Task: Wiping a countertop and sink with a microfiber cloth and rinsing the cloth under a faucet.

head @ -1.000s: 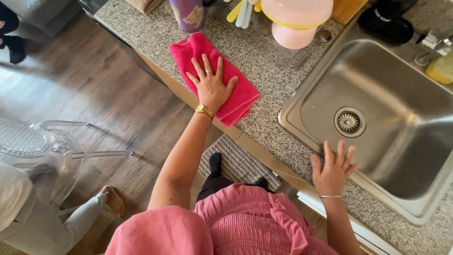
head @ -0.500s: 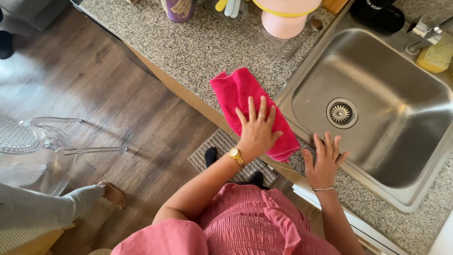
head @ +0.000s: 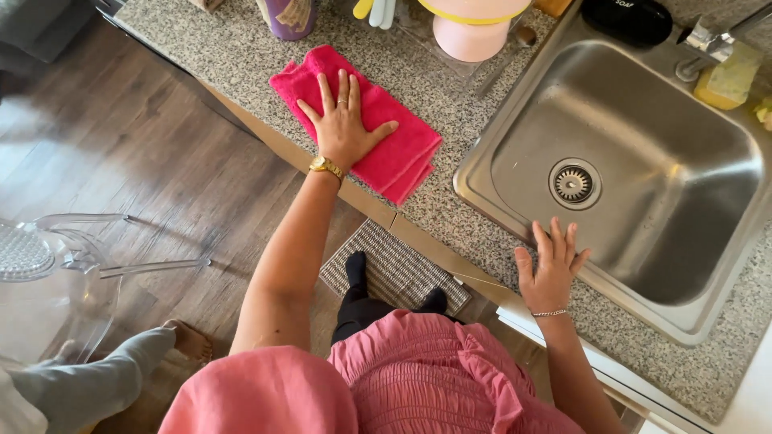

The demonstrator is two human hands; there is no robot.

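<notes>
My left hand (head: 342, 120) lies flat with fingers spread on a folded pink cloth (head: 394, 141), pressing it onto the speckled granite counter (head: 233, 56). A gold watch is on that wrist. My right hand (head: 551, 269) rests open on the counter's front strip, its fingertips at the near rim of the steel sink (head: 643, 173). It holds nothing and wears a thin bracelet.
A purple cup (head: 287, 16) and a pink bowl with a yellow rim (head: 473, 24) stand at the back of the counter. A yellow sponge (head: 728, 76) sits by the tap. A clear chair (head: 48, 265) and another person's leg (head: 104, 378) are on the wooden floor at left.
My left hand has slid the pink cloth along the counter, toward the sink half a second ago and back to the left since. The right hand has stayed by the sink rim.
</notes>
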